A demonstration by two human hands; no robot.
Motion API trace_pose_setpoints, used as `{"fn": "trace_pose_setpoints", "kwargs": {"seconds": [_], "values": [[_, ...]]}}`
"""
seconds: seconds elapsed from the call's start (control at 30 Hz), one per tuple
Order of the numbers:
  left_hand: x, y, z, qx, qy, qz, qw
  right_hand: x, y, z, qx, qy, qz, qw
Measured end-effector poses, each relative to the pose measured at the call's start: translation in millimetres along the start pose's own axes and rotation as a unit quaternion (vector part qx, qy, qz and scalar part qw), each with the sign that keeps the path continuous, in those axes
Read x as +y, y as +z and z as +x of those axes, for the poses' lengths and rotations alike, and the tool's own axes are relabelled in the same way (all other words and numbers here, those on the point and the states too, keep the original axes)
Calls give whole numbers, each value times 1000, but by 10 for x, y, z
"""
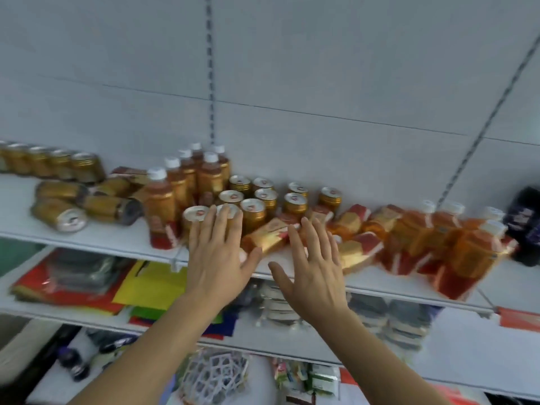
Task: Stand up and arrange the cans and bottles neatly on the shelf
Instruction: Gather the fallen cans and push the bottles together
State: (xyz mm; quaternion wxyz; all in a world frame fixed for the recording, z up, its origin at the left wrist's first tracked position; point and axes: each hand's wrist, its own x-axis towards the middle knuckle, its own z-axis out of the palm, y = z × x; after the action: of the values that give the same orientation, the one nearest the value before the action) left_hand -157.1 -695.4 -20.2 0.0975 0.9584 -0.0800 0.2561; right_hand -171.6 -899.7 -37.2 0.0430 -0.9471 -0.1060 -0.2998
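Observation:
On the white shelf (96, 239), several gold cans (264, 200) stand upright in the middle, with white-capped amber bottles (187, 182) standing behind and left of them. More gold cans (73, 206) lie on their sides at the left. Several bottles (359, 238) lie tipped over right of centre. My left hand (217, 252) reaches out with straight fingers whose tips rest on the tops of the front cans. My right hand (314, 268) is spread flat over a bottle lying on its side (267, 235), holding nothing.
A row of upright gold cans (49, 163) lines the back left. Upright bottles (455, 238) crowd the right, next to a dark package (526, 223). Lower shelves hold coloured bags (87, 285), water bottle packs (403, 325) and small goods.

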Motion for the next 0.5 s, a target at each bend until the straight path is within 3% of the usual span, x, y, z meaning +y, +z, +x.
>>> {"fn": "trace_pose_setpoints", "kwargs": {"seconds": [0.5], "values": [[-2683,-525,-220,39,-178,96,979,-2681,687,1202,3,-206,107,973]]}}
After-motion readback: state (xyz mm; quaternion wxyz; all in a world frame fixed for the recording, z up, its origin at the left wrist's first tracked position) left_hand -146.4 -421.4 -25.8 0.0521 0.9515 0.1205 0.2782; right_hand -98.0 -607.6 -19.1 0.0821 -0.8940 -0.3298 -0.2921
